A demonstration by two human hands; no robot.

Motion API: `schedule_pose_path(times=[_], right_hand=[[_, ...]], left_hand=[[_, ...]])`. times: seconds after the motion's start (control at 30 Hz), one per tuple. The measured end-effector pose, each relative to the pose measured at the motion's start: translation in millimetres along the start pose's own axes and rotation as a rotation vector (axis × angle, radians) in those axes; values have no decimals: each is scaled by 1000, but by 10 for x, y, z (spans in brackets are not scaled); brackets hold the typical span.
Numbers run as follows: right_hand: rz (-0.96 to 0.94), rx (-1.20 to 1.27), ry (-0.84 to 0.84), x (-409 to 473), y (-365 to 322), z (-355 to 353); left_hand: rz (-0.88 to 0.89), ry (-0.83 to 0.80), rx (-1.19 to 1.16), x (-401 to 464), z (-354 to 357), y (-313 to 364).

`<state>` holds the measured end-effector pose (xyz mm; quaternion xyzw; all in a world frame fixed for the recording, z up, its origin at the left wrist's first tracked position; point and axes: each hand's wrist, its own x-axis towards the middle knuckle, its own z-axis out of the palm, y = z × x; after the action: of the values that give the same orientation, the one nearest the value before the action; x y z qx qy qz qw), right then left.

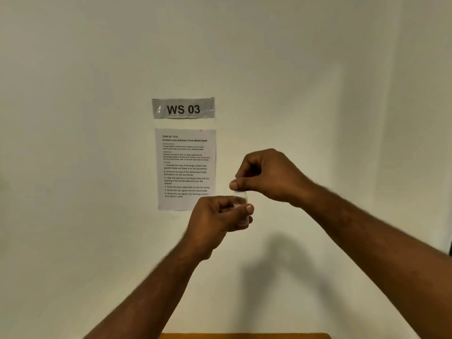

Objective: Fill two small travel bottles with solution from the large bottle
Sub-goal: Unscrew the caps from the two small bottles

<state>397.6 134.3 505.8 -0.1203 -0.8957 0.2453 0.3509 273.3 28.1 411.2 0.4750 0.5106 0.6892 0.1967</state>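
Both hands are raised in front of a pale wall (318,69), holding one small clear travel bottle (242,200) between them. The left hand (215,221) grips the bottle's body from below, its fingers (249,208) curled round the clear plastic so that only part of the bottle shows past them. The right hand (265,176) sits just above, its thumb and fingers (236,185) pinched narrowly on the bottle's top; whether they hold a cap there is too blurred to tell. The bottle stands roughly upright between the two sets of fingers, in the air, well above the strip of orange-brown tabletop (244,335) that shows at the bottom edge. On the wall beyond and to the left of the fingers hangs a grey sign reading "WS 03" (183,108), and just beneath it a printed instruction sheet (186,167), whose lower corner lies behind the left hand's knuckles.
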Motion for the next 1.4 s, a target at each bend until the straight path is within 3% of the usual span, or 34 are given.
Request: schedule_pose_path(times=[0.27,0.47,0.6,0.77,0.9,1.07,1.2,1.4], right_hand=[[-54,168,-171,-42,40,19],[-43,146,-17,-16,26,134],[-7,316,-208,-41,9,94],[-7,217,-37,-70,-43,237],[24,406,-194,-118,-98,188],[17,259,-35,-181,-140,249],[46,373,-158,-233,-171,172],[33,91,-21,-316,-214,215]], left_hand=[[-17,-51,-6,-7,-120,58],[-14,-59,-29,7,-170,81],[-25,-58,-19,-19,-229,80],[-25,-72,-20,-61,-252,92],[-19,-70,2,-112,-268,107],[-26,-84,-12,-164,-262,134],[-16,-83,1,-205,-267,139],[-13,-89,-15,-278,-222,133]])
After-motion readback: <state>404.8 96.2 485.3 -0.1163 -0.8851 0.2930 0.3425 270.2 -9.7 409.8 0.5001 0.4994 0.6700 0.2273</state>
